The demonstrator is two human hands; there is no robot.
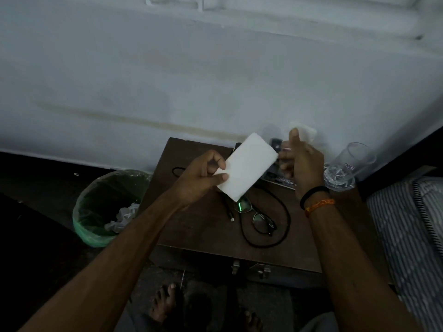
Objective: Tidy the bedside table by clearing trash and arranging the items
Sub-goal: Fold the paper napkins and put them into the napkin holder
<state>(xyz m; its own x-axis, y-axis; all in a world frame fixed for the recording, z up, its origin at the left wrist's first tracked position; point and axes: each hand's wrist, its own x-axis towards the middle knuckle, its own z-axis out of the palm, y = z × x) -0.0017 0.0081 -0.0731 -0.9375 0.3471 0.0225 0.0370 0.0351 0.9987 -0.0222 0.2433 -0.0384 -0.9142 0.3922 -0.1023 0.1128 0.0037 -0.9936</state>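
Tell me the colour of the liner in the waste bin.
Green: the liner shows best in the head view, left of the table.

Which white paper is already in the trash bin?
The crumpled paper lying inside the green-lined bin. The flat folded tissue is pinched by the left hand above the table.

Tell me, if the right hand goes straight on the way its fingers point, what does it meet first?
The right hand points left, toward the white folded paper that the left hand pinches. It would probably meet the paper's near edge first, though one view leaves the depth unclear.
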